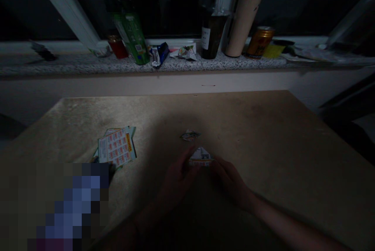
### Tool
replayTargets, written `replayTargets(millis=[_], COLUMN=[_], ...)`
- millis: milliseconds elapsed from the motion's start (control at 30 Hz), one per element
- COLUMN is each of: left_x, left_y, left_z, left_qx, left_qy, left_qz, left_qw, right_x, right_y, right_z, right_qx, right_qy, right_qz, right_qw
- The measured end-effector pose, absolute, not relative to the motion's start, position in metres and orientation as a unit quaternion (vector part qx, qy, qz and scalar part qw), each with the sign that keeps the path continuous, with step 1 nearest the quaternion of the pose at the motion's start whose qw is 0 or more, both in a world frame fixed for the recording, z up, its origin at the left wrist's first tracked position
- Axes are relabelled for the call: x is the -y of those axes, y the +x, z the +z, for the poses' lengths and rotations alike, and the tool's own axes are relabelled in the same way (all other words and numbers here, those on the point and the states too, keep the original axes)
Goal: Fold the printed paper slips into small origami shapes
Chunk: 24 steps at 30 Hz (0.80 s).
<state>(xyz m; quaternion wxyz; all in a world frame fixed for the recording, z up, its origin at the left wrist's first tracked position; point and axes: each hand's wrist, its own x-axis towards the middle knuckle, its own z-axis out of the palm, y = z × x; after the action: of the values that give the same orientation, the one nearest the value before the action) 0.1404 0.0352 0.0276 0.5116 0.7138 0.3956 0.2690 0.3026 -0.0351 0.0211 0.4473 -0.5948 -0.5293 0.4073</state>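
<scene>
Between my two hands is a printed paper (202, 156) folded to a peaked shape, with a black-and-white square code and a row of reddish print. My left hand (178, 171) has the paper's left side between thumb and fingers. At the right corner, my right hand (230, 176) closes on it with fingers together; deep shadow hides the fingertips. Just beyond lies a small folded piece of paper (190, 135), untouched on the table. Off to the left, several printed paper cards (115, 148) are stacked loosely, the top one showing rows of red boxes.
The tan table (252, 126) meets a wall below a speckled stone sill (175, 64). On the sill stand a green bottle (133, 36), a dark cup (212, 36) with a straw, a cardboard tube (247, 12), an orange can (259, 42) and crumpled wrappers (187, 52). Pixelation covers the lower left.
</scene>
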Motion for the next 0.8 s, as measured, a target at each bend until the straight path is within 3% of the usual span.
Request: replayTargets(millis=[300, 567, 800], left_x=[-0.032, -0.032, -0.033], left_y=[0.137, 0.139, 0.141], left_z=[0.017, 0.023, 0.028], left_qx=[-0.394, -0.432, -0.445], left_qy=[0.802, 0.749, 0.723], left_qz=[0.224, 0.193, 0.196], left_qw=[0.388, 0.464, 0.491], right_x=[0.035, 0.036, 0.038], right_y=[0.302, 0.302, 0.302], right_z=[0.014, 0.019, 0.017], right_qx=[0.563, 0.54, 0.573], right_qy=[-0.596, -0.624, -0.589], right_qz=[0.383, 0.281, 0.267], right_qw=[0.426, 0.49, 0.504])
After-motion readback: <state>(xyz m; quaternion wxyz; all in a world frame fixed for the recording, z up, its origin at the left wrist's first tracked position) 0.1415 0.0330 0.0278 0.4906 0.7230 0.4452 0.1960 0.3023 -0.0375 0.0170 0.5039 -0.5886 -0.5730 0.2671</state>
